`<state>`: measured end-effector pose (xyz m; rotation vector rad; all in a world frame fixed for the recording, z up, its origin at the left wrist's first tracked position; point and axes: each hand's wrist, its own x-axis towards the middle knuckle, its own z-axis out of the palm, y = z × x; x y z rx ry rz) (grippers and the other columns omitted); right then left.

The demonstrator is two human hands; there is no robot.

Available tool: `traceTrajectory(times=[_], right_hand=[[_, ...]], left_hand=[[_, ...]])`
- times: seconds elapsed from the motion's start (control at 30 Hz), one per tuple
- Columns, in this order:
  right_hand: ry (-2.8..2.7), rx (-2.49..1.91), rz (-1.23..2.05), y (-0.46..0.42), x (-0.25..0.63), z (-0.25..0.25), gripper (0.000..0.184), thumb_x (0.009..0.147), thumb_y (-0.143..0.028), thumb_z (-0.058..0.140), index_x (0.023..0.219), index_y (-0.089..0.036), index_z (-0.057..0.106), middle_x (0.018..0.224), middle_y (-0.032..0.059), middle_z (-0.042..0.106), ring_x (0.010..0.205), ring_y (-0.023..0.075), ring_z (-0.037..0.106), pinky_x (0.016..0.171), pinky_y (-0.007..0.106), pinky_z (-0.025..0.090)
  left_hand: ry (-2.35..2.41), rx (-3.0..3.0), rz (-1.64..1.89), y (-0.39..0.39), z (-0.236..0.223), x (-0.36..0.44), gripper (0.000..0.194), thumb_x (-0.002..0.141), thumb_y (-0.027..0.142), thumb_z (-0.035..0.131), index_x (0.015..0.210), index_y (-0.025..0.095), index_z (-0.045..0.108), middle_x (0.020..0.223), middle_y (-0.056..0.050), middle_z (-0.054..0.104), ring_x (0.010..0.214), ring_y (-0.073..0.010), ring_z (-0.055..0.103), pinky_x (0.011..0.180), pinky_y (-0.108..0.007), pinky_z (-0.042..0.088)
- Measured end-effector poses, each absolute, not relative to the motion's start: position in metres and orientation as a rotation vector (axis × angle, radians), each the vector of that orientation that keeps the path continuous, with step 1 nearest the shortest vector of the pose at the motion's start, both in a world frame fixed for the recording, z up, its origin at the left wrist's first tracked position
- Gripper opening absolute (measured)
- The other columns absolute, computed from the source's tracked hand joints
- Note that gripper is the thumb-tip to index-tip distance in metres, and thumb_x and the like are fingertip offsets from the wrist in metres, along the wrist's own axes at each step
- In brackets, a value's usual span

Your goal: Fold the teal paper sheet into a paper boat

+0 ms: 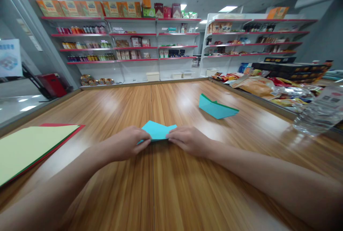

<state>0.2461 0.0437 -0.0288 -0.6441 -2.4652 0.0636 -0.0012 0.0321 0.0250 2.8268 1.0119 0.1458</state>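
Note:
A folded sheet of blue paper [158, 131] lies low over the wooden table, between my two hands. My left hand [132, 141] pinches its left end, thumb and fingers pressed together. At the right end, my right hand [187, 139] grips the paper in the same way. The paper's upper edge dips in the middle, with a point rising on the left. Beyond my right hand stands a folded paper boat [217, 107], light blue outside with a green edge. My palms and some fingertips are hidden from view.
Coloured paper sheets [34, 145], pale yellow on top with green and red beneath, lie at the left. A clear plastic bottle [316, 113] stands at the right edge. Packaged snacks [257, 88] are heaped beyond the table's right border. Stocked shelves [128, 34] line the back.

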Motion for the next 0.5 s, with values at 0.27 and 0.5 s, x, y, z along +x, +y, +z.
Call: traceTrajectory(times=[0.27, 0.5], right_hand=[[-2.341, -0.703, 0.131, 0.050, 0.249, -0.031, 0.017, 0.088, -0.024, 0.054, 0.083, -0.017, 0.069, 0.077, 0.0059, 0.070, 0.074, 0.0165, 0.064, 0.071, 0.029, 0.048], [-2.495, -0.306, 0.212, 0.047, 0.242, -0.030, 0.016, 0.089, -0.025, 0.053, 0.087, -0.021, 0.069, 0.081, 0.0047, 0.071, 0.080, 0.0163, 0.065, 0.080, 0.032, 0.048]], left_hand=[[1.071, 2.830, -0.062, 0.026, 0.044, -0.008, 0.020, 0.083, 0.023, 0.042, 0.088, 0.020, 0.061, 0.068, 0.000, 0.061, 0.060, -0.0146, 0.055, 0.056, -0.024, 0.035], [1.063, 3.030, -0.126, 0.001, 0.021, 0.025, 0.027, 0.085, 0.039, 0.042, 0.080, 0.018, 0.059, 0.078, -0.008, 0.065, 0.067, -0.0236, 0.059, 0.059, -0.032, 0.039]])
